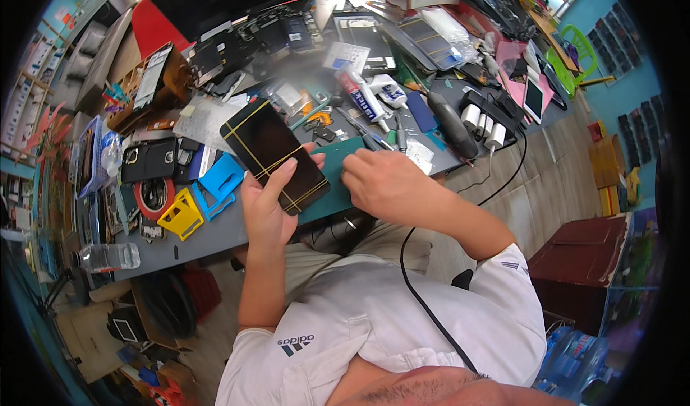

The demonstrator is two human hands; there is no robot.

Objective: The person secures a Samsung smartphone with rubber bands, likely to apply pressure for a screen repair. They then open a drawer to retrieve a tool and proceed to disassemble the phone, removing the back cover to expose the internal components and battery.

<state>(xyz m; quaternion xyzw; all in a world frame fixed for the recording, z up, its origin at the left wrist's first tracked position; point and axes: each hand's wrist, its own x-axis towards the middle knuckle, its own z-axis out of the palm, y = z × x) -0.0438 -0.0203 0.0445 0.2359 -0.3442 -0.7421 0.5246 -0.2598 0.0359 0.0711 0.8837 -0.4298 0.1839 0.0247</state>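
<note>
A black phone-shaped slab (262,147) crossed by thin gold lines is tilted in my left hand (269,201), whose thumb lies across its face and whose fingers wrap its right edge. Just right of it, my right hand (384,183) rests on or just over a green mat (323,206) with curled fingers; whatever they might hold is hidden. Tubes of glue (359,97), thin tools (400,136) and a dark grey cylindrical tool (451,124) lie beyond my hands.
The crowded grey desk (165,255) holds a monitor (223,0), phone parts, a wooden organiser (147,90), yellow (180,215) and blue (219,183) stands, a water bottle (108,257) and a power strip (489,111). A black cable (424,298) crosses my shirt.
</note>
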